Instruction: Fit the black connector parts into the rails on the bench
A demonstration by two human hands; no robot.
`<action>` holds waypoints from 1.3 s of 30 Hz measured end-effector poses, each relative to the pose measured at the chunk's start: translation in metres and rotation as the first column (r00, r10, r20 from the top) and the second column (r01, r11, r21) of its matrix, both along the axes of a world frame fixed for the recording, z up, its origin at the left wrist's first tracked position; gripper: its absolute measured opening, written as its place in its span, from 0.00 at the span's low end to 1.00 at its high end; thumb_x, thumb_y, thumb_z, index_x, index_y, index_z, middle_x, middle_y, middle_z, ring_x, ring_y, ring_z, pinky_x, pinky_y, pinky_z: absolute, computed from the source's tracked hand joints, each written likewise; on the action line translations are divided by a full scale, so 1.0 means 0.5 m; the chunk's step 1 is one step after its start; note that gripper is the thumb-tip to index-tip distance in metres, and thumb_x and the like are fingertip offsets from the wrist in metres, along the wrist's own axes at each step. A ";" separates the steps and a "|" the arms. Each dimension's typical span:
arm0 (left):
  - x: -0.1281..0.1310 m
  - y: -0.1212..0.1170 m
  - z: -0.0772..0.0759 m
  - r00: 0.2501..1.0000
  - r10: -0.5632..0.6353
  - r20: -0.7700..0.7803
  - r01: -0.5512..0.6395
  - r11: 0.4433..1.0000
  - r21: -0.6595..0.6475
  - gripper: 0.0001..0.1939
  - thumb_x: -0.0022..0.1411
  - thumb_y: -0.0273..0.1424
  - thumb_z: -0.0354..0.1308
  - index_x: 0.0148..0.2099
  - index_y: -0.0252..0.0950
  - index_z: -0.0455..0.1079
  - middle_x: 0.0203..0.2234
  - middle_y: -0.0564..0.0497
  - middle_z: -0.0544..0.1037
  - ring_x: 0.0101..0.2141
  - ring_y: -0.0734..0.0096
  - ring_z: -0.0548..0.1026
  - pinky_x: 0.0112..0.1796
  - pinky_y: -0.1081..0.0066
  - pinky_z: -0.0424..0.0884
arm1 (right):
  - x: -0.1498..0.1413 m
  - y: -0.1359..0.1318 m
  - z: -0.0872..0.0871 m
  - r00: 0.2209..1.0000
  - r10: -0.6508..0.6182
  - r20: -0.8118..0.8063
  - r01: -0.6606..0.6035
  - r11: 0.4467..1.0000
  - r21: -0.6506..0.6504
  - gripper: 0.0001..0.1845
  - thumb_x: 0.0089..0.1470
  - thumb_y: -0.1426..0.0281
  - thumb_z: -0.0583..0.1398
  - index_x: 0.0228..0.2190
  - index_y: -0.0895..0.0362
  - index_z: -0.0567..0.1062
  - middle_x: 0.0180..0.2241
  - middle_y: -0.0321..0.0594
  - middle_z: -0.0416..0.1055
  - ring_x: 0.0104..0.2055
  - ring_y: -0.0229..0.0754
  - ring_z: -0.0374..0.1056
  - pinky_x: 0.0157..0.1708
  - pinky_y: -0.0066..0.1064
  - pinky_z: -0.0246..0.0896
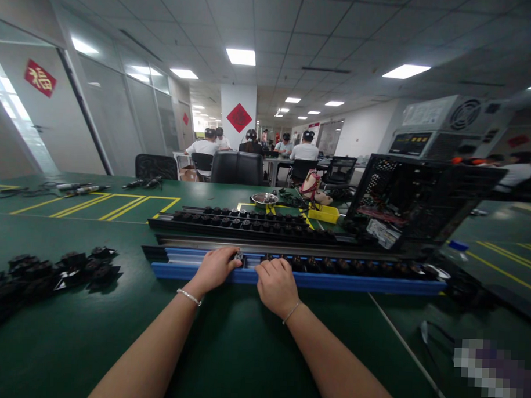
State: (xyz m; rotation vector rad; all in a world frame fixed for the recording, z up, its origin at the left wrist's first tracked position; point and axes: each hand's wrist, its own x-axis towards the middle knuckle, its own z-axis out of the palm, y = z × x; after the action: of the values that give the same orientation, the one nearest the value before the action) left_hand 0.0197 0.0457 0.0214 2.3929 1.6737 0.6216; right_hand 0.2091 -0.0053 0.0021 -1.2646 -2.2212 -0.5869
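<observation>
A long blue channel rail (332, 282) lies across the green table before me, with a row of small round black parts (342, 264) seated along its right half. My left hand (217, 268) is closed at the rail's left part, thumb and fingers around a small black part with a silvery top (238, 255). Just to the right, my right hand (279, 285) has its fingers curled over the rail's front edge beside another black part (267, 257). Its fingertips are partly hidden, so what they grip is not clear.
Behind the blue rail lie black rails (230, 223) with similar parts. Loose black parts (23, 269) are heaped at left. An open computer case (431, 199) stands at right, near a yellow tray (323, 214) and a metal bowl (264, 199). Several people sit farther back.
</observation>
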 end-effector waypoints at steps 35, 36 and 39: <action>-0.039 0.004 0.005 1.000 -0.016 -0.001 0.016 1.000 0.015 0.17 0.58 0.36 0.52 0.50 0.43 0.66 0.49 0.50 0.72 0.51 0.66 0.67 0.51 0.65 0.60 | 0.001 -0.001 0.001 1.000 0.013 0.003 -0.013 1.000 0.010 0.06 0.51 0.74 0.55 0.32 0.56 0.71 0.32 0.40 0.69 0.37 0.42 0.56 0.43 0.36 0.46; -0.041 0.005 0.005 1.000 -0.018 -0.001 0.018 1.000 0.010 0.17 0.58 0.36 0.52 0.49 0.43 0.66 0.49 0.50 0.72 0.51 0.66 0.66 0.51 0.65 0.60 | 0.001 -0.001 0.001 1.000 0.015 0.002 -0.015 1.000 0.010 0.07 0.51 0.74 0.54 0.32 0.56 0.71 0.32 0.40 0.68 0.37 0.42 0.56 0.43 0.36 0.46; -0.045 0.006 0.006 1.000 -0.022 -0.001 0.022 1.000 0.002 0.16 0.58 0.36 0.52 0.49 0.43 0.66 0.49 0.51 0.72 0.51 0.65 0.66 0.51 0.65 0.60 | 0.002 0.000 0.000 1.000 0.019 -0.001 -0.019 1.000 0.008 0.07 0.51 0.74 0.54 0.32 0.56 0.71 0.32 0.40 0.69 0.37 0.42 0.56 0.43 0.36 0.46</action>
State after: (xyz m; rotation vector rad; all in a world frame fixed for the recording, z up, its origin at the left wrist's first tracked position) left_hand -0.0027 0.0487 0.0242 2.4106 1.6456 0.6193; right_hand 0.2101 -0.0054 0.0021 -1.2382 -2.2248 -0.5870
